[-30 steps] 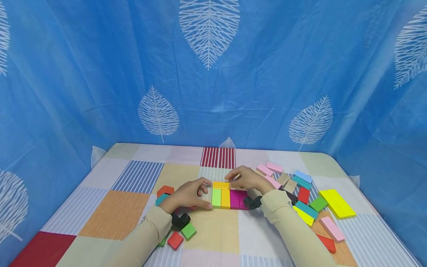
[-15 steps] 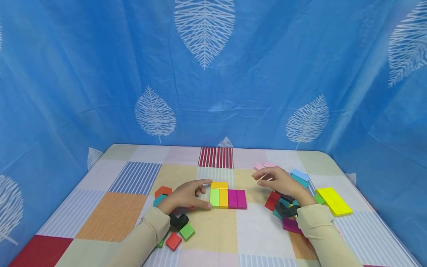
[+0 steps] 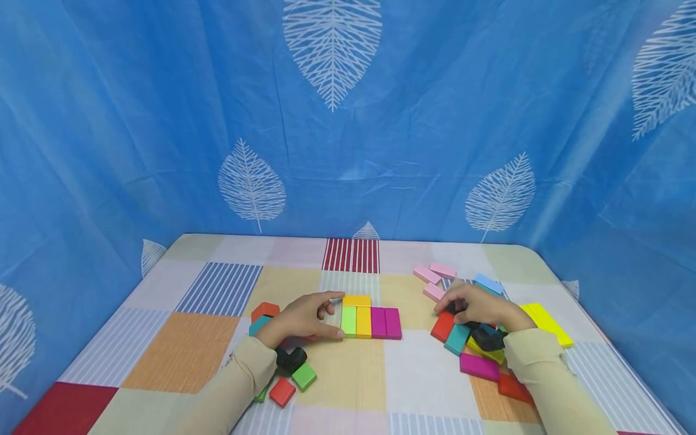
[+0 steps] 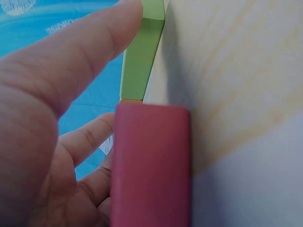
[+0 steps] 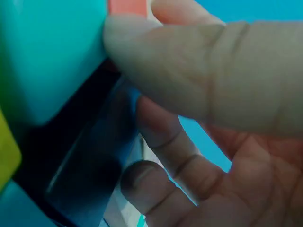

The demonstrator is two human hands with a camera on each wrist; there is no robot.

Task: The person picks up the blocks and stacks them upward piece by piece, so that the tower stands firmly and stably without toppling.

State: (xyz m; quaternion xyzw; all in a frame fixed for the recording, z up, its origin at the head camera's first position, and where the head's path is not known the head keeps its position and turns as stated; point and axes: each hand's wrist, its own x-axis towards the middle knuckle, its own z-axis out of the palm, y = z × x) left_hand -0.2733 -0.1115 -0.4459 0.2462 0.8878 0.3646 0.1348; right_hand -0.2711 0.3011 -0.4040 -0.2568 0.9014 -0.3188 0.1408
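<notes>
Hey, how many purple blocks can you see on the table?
3 visible: one purple block and a second purple block side by side in the middle group, a third purple block in the right pile. More may be hidden under the right hand.

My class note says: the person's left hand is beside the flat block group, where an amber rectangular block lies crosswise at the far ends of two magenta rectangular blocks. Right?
No: the head view shows the crosswise amber rectangular block at the far ends of a light green rectangular block and another amber block, not the magenta blocks. The left hand is placed as you say.
</notes>
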